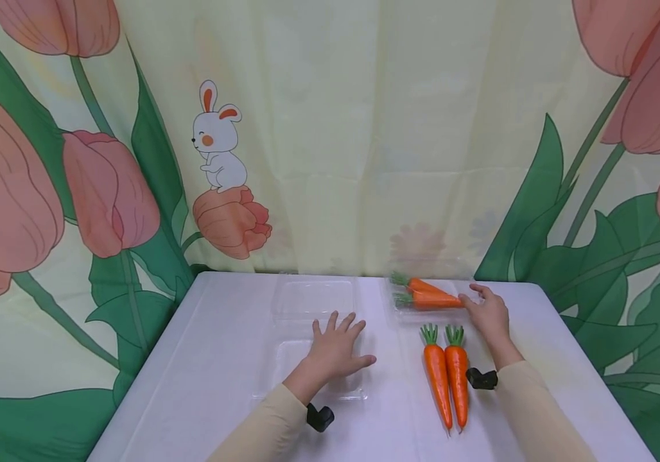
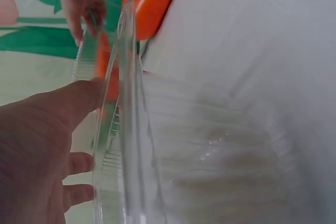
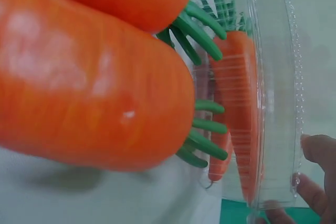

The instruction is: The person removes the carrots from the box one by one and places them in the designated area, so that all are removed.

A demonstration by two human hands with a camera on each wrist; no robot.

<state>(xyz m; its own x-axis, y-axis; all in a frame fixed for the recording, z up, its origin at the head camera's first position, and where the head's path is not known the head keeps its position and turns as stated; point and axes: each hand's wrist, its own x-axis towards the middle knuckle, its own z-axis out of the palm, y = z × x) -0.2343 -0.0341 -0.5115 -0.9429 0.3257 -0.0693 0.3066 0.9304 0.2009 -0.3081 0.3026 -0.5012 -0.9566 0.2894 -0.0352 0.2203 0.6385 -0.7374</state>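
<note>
Two orange carrots [image 1: 431, 296] lie in a clear plastic container [image 1: 416, 317] at the table's back right. At its right end my right hand [image 1: 485, 316] touches the container or a carrot tip; which one, I cannot tell. In the right wrist view, the fingers of my right hand [image 3: 315, 182] are beside the container's edge. My left hand [image 1: 336, 350], fingers spread, is over another clear container [image 1: 289, 359] with its lid folded back. The left wrist view shows my left hand [image 2: 42, 140] beside that container's clear wall [image 2: 128, 129].
Two more carrots [image 1: 446, 385] with green tops lie side by side on the white table [image 1: 191, 385], in front of the right container and left of my right forearm. Behind the table hangs a curtain [image 1: 330, 128] printed with tulips and a rabbit.
</note>
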